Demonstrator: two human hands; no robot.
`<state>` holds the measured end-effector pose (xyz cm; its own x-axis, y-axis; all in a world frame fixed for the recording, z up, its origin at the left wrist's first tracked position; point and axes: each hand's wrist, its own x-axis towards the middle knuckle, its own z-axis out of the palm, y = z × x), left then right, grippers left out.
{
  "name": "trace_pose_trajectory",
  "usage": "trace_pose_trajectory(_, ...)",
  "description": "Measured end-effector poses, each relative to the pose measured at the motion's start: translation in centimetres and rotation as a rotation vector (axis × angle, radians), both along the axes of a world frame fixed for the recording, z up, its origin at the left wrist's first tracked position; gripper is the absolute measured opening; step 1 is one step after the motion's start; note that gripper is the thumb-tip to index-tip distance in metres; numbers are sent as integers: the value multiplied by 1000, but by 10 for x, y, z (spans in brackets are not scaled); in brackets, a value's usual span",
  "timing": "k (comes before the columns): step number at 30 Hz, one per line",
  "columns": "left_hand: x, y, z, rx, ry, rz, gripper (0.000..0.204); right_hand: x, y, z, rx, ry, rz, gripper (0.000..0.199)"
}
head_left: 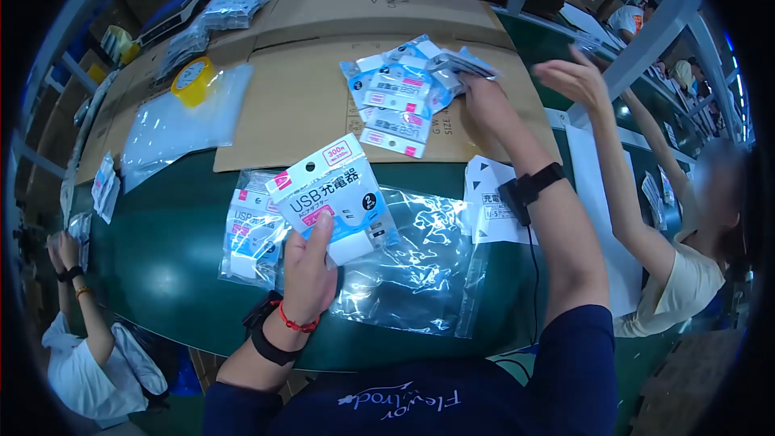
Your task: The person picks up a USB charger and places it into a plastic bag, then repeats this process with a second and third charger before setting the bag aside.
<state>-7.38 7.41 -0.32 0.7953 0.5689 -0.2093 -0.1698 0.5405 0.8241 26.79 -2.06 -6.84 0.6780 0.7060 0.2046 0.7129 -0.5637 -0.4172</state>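
In my left hand (305, 273), closed with the thumb on the front, is a white and blue charger packet (343, 182) with a hang hole. Partly behind it, a clear bag of similar packets (252, 230) lies on the green table. Further right, under my left hand's packet, a clear plastic bag (416, 274) lies flat. My right hand (484, 95) reaches to the right side of a loose pile of charger packets (395, 101) on cardboard. Its fingers close on a charger packet (454, 63) seen nearly edge-on; they are partly hidden and blurred.
White printed sheets (494, 210) lie below my right forearm. Clear bags (165, 133) and a yellow tape roll (194, 85) rest on the cardboard (303, 105); bagged packets (232, 6) sit at far left. A co-worker's hand (575, 81) is close at right; another's hands (67, 254) are left.
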Motion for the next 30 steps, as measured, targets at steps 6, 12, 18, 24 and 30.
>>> trace_pose_trajectory(6, 9, -6, -10, -122, -23, -53, 40, -26, 8, 49, -90, 30, -37, 25)
trace_pose_trajectory(12, 24, -10, 3, -249, -137, -158, 44, -72, -22, 105, 564, 306, 82, 30)
trace_pose_trajectory(18, 43, 5, 12, -383, -250, -370, 48, -168, -68, 116, 838, 1226, 242, 41)
trace_pose_trajectory(24, 60, 15, 24, -91, -133, -391, 41, -144, -102, 114, 593, 1095, 364, 56)
trace_pose_trajectory(30, 67, 24, 35, 556, -74, -625, 45, -140, -98, 110, 479, 1081, 401, 70)
